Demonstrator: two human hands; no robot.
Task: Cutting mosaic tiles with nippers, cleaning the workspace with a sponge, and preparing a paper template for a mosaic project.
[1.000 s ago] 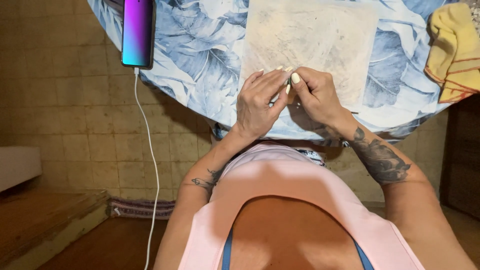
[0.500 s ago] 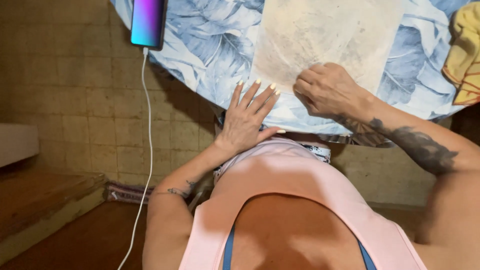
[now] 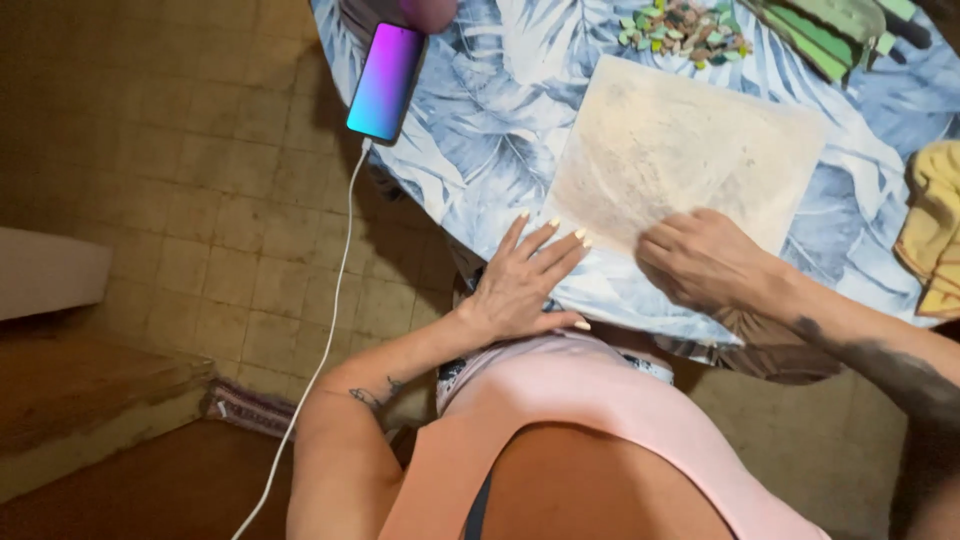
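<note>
My left hand [image 3: 525,280] lies flat with fingers spread on the blue leaf-print tablecloth [image 3: 480,160], by the near left corner of a pale, dusty square board [image 3: 680,150]. My right hand [image 3: 705,262] is curled into a loose fist on the board's near edge. Whether the fist holds anything is hidden by the fingers.
A smartphone [image 3: 386,82] with a lit purple screen lies at the table's left edge, its white cable [image 3: 330,330] hanging to the tiled floor. A pile of small coloured tile pieces [image 3: 680,28] sits beyond the board, green pieces [image 3: 820,35] far right, a yellow cloth [image 3: 935,230] on the right.
The hands were together over the board pinching something small, then parted. The left hand now lies flat on the cloth, the right rests fisted. The view tilted, showing more of the table.
</note>
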